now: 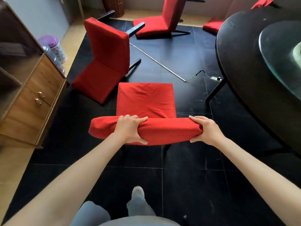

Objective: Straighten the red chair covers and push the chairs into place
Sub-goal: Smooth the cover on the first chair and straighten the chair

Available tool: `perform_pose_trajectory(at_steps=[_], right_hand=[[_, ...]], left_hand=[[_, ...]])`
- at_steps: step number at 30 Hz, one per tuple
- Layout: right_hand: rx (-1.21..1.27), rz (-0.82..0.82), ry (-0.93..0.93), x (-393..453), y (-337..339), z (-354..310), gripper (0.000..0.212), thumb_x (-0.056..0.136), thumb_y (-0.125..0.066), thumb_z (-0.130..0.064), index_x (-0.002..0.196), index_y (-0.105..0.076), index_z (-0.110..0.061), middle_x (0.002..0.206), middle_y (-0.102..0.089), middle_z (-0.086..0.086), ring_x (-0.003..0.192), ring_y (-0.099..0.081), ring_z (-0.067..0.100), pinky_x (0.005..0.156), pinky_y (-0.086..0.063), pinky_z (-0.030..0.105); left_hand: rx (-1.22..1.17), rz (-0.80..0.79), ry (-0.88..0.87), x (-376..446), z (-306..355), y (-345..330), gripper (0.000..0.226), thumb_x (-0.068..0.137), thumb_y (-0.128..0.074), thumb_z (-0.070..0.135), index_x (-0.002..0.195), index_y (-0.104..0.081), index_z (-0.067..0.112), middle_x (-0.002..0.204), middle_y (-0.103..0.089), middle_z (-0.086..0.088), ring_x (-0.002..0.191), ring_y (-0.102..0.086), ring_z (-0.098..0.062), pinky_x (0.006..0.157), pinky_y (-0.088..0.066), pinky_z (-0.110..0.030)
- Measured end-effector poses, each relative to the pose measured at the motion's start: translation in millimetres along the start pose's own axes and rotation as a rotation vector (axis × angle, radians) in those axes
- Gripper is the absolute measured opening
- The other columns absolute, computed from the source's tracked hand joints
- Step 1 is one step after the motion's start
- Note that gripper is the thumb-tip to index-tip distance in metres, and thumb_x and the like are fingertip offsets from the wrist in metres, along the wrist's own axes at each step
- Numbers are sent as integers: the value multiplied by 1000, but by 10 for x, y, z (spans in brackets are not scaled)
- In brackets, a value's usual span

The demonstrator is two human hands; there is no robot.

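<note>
An upright chair in a red cover (145,98) stands on the dark floor directly before me, its seat facing away. My left hand (130,129) grips the top of its covered backrest (169,130) left of the middle, thumb underneath. At the backrest's right end, my right hand (207,130) grips the corner. A second red-covered chair (104,59) lies tipped over at the left. A third (156,18) lies tipped at the back, and part of a fourth (212,26) shows behind the table.
A round dark table (244,66) with a glass turntable (276,53) fills the right side. A wooden cabinet (32,98) stands at the left, purple-lidded plastic containers (53,48) behind it. A thin metal rod (156,61) and a cable lie on the floor.
</note>
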State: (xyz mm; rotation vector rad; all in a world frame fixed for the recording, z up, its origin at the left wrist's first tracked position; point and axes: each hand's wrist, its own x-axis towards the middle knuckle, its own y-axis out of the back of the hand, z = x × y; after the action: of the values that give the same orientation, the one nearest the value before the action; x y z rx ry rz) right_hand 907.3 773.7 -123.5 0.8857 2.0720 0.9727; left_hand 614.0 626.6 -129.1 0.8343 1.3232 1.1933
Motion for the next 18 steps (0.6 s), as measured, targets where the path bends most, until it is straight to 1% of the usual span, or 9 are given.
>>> perform_pose_trajectory(at_steps=[3, 6, 9, 11, 13, 15, 18], right_hand=[[-3, -27, -11, 14, 4, -4, 109, 44, -96, -27, 141, -47, -34, 145, -45, -2, 132, -41, 24, 109, -36, 44], [-16, -43, -15, 27, 7, -7, 110, 45, -96, -30, 142, -45, -35, 145, -44, -3, 132, -41, 25, 109, -36, 42], [-25, -60, -25, 45, 28, -26, 111, 44, -95, -34, 143, -44, -34, 144, -44, -2, 133, -37, 25, 110, -35, 44], [-52, -89, -23, 61, 48, -44, 112, 45, -94, -38, 144, -43, -34, 145, -43, -2, 135, -34, 27, 110, -34, 48], [-87, -120, -17, 77, 74, -62, 113, 45, -93, -41, 145, -41, -34, 146, -43, -2, 137, -32, 27, 110, -34, 50], [-118, -143, -2, 95, 100, -78, 113, 46, -92, -44, 146, -39, -34, 147, -42, -2, 138, -30, 26, 110, -33, 49], [-170, -183, 33, 136, 131, -153, 114, 45, -88, -51, 146, -37, -38, 147, -44, -6, 138, -29, 23, 112, -30, 45]], left_hand=[[8, -4, -2, -9, 6, 8, 108, 52, -65, 83, 146, -32, 42, 115, -60, 6, 101, -56, -20, 90, -42, -37], [6, -9, -5, -15, 3, 4, 109, 52, -66, 82, 147, -30, 40, 118, -59, 5, 103, -55, -21, 91, -42, -38], [-17, -17, -10, -19, -8, -1, 110, 54, -66, 81, 148, -30, 37, 125, -57, 4, 108, -54, -21, 95, -40, -38], [-45, -17, -14, -28, -30, -5, 110, 55, -68, 79, 148, -30, 35, 133, -55, 4, 115, -52, -22, 100, -38, -40], [-79, -19, -19, -40, -54, -1, 109, 55, -70, 77, 148, -32, 33, 140, -51, 4, 122, -49, -22, 105, -34, -42], [-114, -18, -22, -50, -73, 8, 108, 56, -71, 74, 147, -33, 32, 144, -48, 4, 127, -45, -21, 108, -31, -43], [-187, -16, -12, -73, -120, 41, 106, 56, -73, 71, 147, -35, 31, 144, -48, 4, 130, -43, -20, 111, -28, -45]])
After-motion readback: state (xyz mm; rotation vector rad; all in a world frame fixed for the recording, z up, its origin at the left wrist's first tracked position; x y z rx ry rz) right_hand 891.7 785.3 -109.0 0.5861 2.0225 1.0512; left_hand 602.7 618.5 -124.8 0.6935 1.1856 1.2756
